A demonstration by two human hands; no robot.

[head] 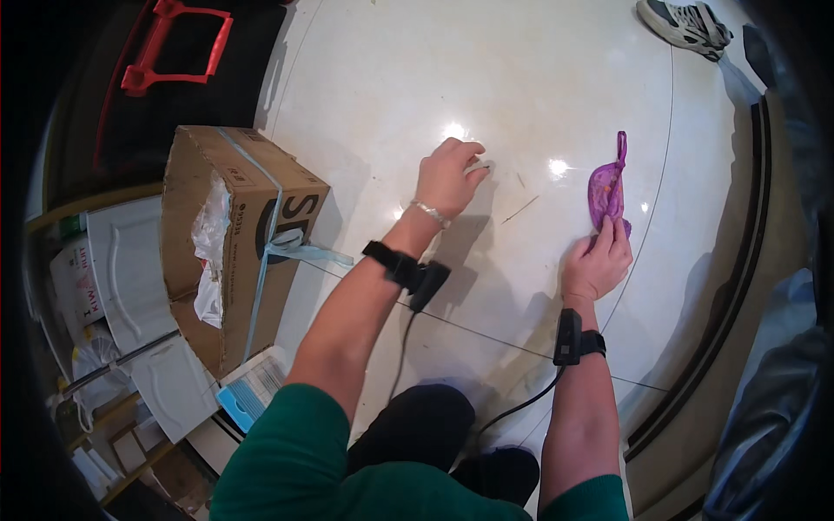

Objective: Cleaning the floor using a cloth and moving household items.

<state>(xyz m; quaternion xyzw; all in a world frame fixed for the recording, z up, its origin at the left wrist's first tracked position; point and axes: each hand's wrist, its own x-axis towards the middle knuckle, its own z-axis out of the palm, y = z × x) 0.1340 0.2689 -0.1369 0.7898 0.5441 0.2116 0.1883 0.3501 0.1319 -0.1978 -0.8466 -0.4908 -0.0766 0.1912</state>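
My right hand [597, 264] grips the lower end of a purple mesh pouch [606, 192] with a loop at its top, over the pale tiled floor [534, 111]. Something small and orange shows faintly through the mesh. To the left, my left hand [451, 174] is above the floor with its thumb and fingers curved and apart. A tiny dark spot shows at the thumb tip; what it is cannot be made out. Between the hands a thin stick-like piece [520, 209] lies on the tiles, with a shorter bit [520, 180] near it.
At left stands an open cardboard box [251, 273] tied with blue strap, with clear plastic bags [212, 228] inside. Behind it is a black case with a red handle frame [212, 49]. A blue and white carton [251, 391] sits nearby. A sneaker [687, 29] is at top right.
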